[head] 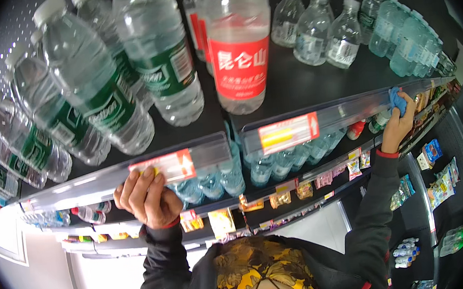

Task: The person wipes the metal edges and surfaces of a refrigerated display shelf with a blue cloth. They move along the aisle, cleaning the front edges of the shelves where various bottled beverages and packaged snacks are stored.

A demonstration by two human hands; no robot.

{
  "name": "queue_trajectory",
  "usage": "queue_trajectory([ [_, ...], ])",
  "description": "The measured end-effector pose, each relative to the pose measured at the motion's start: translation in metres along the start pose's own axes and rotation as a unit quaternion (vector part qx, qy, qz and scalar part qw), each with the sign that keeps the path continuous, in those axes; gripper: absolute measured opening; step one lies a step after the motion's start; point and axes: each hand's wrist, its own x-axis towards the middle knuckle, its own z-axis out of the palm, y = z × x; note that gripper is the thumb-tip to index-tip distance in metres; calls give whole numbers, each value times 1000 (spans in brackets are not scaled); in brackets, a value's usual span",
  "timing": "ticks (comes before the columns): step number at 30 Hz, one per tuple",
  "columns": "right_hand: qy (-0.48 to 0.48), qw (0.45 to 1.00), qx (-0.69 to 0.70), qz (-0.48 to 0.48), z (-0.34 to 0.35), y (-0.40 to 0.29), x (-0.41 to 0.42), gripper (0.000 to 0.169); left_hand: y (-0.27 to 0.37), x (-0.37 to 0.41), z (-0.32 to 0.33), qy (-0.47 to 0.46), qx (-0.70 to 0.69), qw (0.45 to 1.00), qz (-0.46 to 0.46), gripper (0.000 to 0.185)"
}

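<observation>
My right hand is closed around a blue cloth, pressed against the clear plastic price strip at the right of the upper shelf. My left hand is raised to the left part of that shelf front. Its curled fingertips touch a red and white price label and cover part of it; whether they grip the edge is hidden. Above the strips, large water bottles with green labels stand on the black shelf, beside one with a red label.
Smaller clear bottles and pale blue bottles stand farther right. Below are blue-tinted bottles and a row of packaged snacks. Another shelf unit with snack bags rises at right. A second price label sits between my hands.
</observation>
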Motion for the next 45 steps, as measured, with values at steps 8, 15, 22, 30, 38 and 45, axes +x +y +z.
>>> queue_trajectory([
  [8,-48,993,69,-82,12,-91,-47,41,3,5,-1,-20,-21,999,-20,30],
  [15,-102,978,116,-141,28,-196,-79,38,0,10,-11,-36,-28,999,-16,37],
  [22,-145,953,173,-203,34,-247,-99,38,13,20,-35,-33,-155,987,-30,38],
  [30,-199,861,466,-34,19,-293,-155,49,13,-3,-73,-86,-354,925,-109,70],
  [38,-422,707,568,5,10,-340,-204,47,4,-17,-108,-158,-421,868,-209,65],
  [45,-457,597,634,182,5,-351,-235,57,-11,-4,-131,-135,-324,901,-256,50],
])
